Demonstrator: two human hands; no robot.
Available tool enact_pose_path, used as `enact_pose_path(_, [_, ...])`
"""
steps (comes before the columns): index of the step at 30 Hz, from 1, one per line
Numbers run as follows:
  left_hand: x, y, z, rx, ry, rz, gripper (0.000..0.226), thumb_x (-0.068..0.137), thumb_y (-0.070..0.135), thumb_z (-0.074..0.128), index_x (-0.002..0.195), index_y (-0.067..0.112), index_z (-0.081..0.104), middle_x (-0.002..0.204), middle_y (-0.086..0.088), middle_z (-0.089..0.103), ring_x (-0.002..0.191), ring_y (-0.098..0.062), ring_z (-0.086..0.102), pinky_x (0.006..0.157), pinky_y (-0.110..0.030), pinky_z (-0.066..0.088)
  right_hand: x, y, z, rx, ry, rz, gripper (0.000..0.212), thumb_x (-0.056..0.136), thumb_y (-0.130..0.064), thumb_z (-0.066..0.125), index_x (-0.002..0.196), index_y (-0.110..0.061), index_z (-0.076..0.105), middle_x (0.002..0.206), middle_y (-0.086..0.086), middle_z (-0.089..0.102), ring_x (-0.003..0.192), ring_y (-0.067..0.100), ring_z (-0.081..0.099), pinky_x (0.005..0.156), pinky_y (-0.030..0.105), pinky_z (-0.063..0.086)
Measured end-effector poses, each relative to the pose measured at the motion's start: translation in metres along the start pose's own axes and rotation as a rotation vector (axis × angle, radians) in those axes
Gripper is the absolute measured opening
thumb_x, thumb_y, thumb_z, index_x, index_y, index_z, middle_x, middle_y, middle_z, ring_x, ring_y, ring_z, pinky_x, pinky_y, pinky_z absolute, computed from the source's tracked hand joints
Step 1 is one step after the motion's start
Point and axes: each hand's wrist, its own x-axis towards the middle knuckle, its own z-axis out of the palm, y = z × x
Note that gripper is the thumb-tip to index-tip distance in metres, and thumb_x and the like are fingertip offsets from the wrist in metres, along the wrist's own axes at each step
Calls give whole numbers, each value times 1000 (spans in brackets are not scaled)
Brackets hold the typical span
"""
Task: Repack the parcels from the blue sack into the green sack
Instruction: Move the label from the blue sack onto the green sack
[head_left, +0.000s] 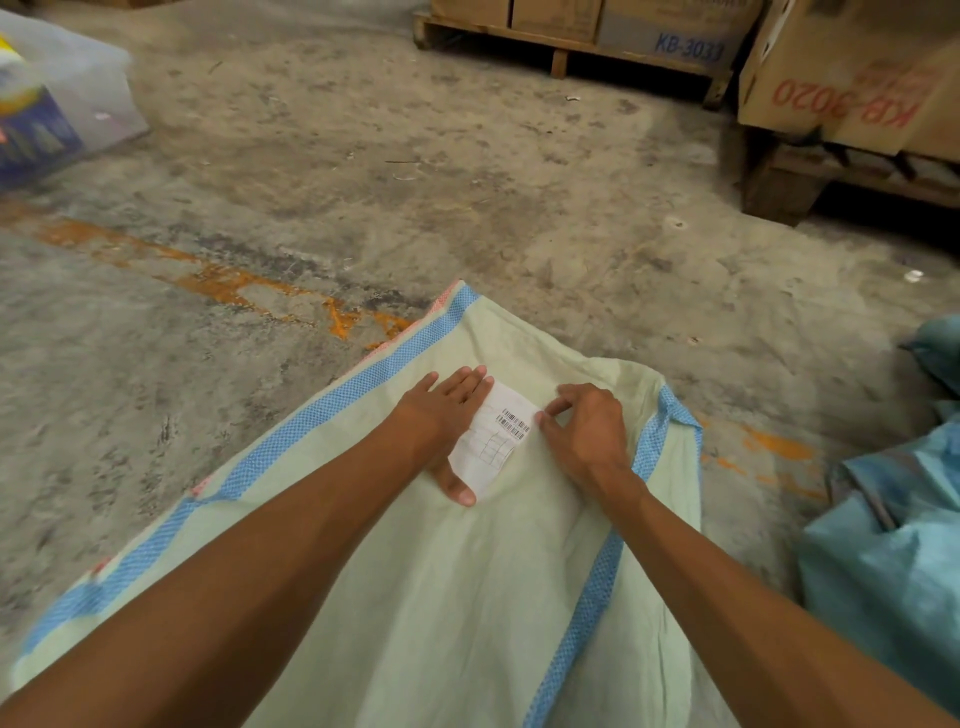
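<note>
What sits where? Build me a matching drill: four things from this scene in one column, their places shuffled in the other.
1. label
2. blue sack
3. cardboard boxes
4. clear bin

A. far left, at the back
B. on wooden pallets, at the back
C. on the green sack
D. right edge, crumpled

Pairs: 1-C, 2-D, 3-B, 4-A.

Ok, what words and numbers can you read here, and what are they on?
"KB-3033", blue, on the cardboard box on the pallet.
"KB-3020", red, upside down, on the big box at right.
The paper label on the green sack: barcodes and a grid, print too small to read.
</note>
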Motion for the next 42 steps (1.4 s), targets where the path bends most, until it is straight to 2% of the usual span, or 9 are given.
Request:
enact_pose_path(5, [2, -1, 3, -1, 19, 9, 163, 46, 84, 72, 150, 13, -30, 159, -4, -33, 149, -18, -24, 123, -44, -6, -14, -12, 5, -133, 16, -80, 38, 93, -32, 63, 124, -12, 62, 136, 6, 56, 132, 25, 43, 105, 37, 38])
enact_pose_path(9, [4, -14, 13, -55, 56, 74, 160, 46, 90, 65, 148, 20, -34, 156, 0, -38, 145, -16, -32, 121, -43, -13, -56, -27, 22, -194, -148, -343, 62, 103, -40, 14, 156, -9, 27, 166, 6, 16, 154, 22, 9, 122, 38, 17])
enact_pose_path(12, [5, -23, 20, -59, 110, 136, 150, 52, 92, 59, 149, 23, -33, 157, 1, -37, 145, -16, -32, 122, -44, -12, -83, -16, 43, -306, -284, -476, 77, 97, -55, -8, 159, -10, 3, 166, 4, -6, 154, 17, -9, 125, 33, -3])
enact_pose_path(17, [4, -30, 21, -63, 119, 195, 145, 56, 94, 54, 149, 25, -33, 157, 2, -37, 145, -15, -32, 120, -40, -15, -85, 0, 50, -310, -277, -508, 85, 91, -67, -12, 159, -18, -3, 164, -2, -13, 152, 10, -16, 122, 32, -6])
enact_pose_path(23, [-7, -35, 13, -70, 45, 171, 153, 42, 98, 53, 147, 31, -35, 154, 4, -42, 144, -14, -35, 120, -38, -16, -81, 14, 33, -375, -345, -556, 67, 104, -55, 10, 158, -21, -8, 165, -7, -14, 150, 4, -18, 124, 31, -4])
enact_pose_path(28, [-20, -23, 9, -81, 36, 57, 158, 24, 103, 39, 147, 35, -35, 156, 1, -38, 148, -19, -27, 119, -42, -11, -89, 20, 10, -466, -437, -536, 70, 100, -59, 0, 157, -21, -13, 162, -8, -22, 150, 8, -22, 121, 32, -10])
enact_pose_path(31, [-38, -9, 1, -87, -21, -50, 150, 46, 93, 59, 152, 30, -26, 161, -5, -28, 151, -23, -17, 121, -45, -1, -93, 13, -3, -548, -521, -488, 72, 95, -51, -15, 158, -16, -10, 165, -2, -17, 152, 14, -15, 125, 35, -5])
enact_pose_path(35, [-68, 19, -21, -22, -97, -129, 113, 77, 59, 72, 159, 24, 2, 165, -9, 9, 150, -26, 18, 118, -42, 24, -100, -1, -45, -642, -585, -467, 60, 103, -20, 28, 159, -8, 7, 167, 8, 5, 154, 22, 6, 123, 36, 8])
enact_pose_path(42, [-103, 90, -138, -73, -10, -73, 77, 86, 49, 68, 151, 27, 35, 153, -2, 39, 139, -22, 41, 108, -35, 39, -115, 0, -193, -700, -318, -432, 57, 96, -16, 44, 151, -3, 33, 154, 17, 38, 144, 32, 33, 116, 40, 28])
